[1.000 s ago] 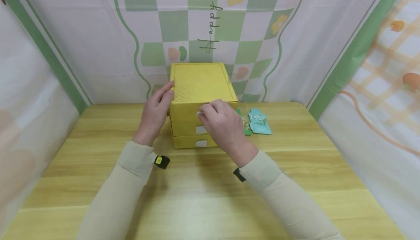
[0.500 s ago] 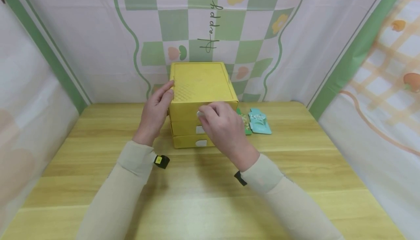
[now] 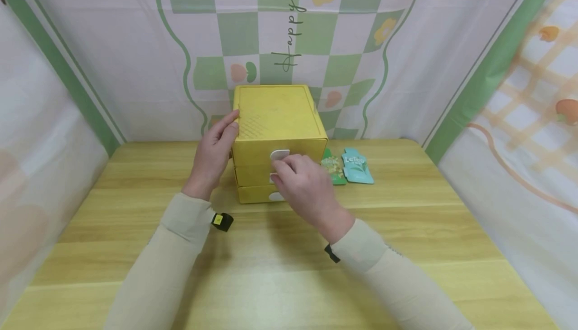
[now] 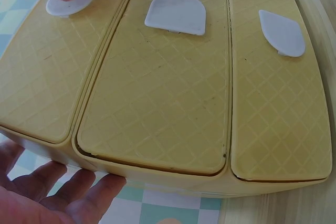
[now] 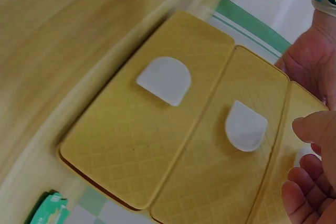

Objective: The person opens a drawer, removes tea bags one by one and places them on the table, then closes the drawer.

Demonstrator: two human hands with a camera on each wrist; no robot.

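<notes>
at the front of the yellow drawer unit, which rests on the wood-grain table, i have the right hand near the top tab. its fingers are partly curled, its thumb stands apart from them, and i see nothing gripped. against the unit's left side, i have the left hand with fingers extended, touching the side without grasping it. all three drawer fronts appear seated; the middle tab and bottom tab are each on their own front, below the top one. on the table to the unit's right lie a green packet and, farther out, a blue packet. i judge the step in hand to be positioning at the unit's tabs, with no hold established. if a drawer is to be drawn, the next move calls for a thumb-and-finger pinch on one tab and a straight pull away from the unit, the left hand bracing the side against sliding.
</notes>
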